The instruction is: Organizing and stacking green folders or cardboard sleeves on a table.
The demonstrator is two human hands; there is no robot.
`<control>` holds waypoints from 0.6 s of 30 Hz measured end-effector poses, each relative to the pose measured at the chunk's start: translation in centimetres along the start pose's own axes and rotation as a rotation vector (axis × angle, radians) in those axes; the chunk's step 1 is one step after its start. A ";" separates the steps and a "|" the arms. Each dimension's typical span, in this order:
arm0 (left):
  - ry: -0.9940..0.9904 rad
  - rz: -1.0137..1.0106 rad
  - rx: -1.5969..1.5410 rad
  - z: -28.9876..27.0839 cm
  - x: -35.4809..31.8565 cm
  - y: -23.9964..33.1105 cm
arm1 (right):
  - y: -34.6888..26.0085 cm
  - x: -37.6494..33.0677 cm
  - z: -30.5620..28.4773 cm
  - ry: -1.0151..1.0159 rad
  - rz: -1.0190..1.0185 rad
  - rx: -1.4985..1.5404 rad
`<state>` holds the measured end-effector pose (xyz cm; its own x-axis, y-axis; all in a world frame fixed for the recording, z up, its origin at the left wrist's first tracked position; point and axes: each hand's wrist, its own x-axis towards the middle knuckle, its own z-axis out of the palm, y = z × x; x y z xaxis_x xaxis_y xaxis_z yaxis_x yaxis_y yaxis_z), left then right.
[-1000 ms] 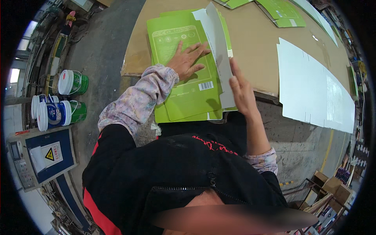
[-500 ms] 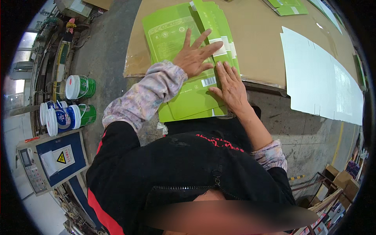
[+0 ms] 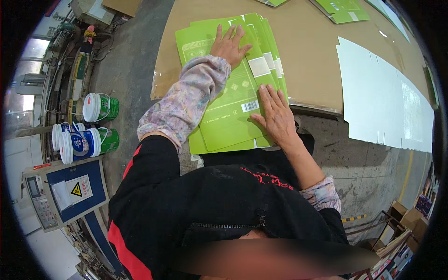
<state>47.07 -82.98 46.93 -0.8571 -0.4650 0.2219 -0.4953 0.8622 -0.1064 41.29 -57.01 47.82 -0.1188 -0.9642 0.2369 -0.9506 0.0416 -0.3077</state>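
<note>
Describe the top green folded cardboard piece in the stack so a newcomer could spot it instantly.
Start at the big brown tabletop. Near its front left corner, overhanging the edge, lies a stack of flat green cardboard pieces. The top green folded cardboard piece alone there shows a striped barcode.

Concrete floor (image 3: 133, 56), grey, scuffed, dark-stained; yellow line (image 3: 407, 169) along it at right. White light in the windows (image 3: 37, 49), far left. Broad brown-topped table (image 3: 315, 65) before me. Blue-fronted control cabinet (image 3: 97, 182), left. Cardboard boxes (image 3: 412, 218), lower right.
</note>
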 end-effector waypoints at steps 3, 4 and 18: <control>0.041 -0.043 -0.061 1.2 0.8 -0.9 | -0.2 -0.1 0.0 -0.001 0.003 0.012; 0.034 -0.035 -0.065 1.3 0.9 -1.0 | -0.1 -0.1 0.1 0.013 -0.006 0.012; 0.051 0.296 -0.600 -2.1 -5.0 1.3 | 2.7 4.9 0.5 0.086 0.071 0.103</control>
<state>51.00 -79.15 47.69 -0.9294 -0.1947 0.3135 -0.0633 0.9211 0.3842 38.31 -61.80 47.66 -0.2128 -0.9337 0.2880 -0.9051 0.0773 -0.4181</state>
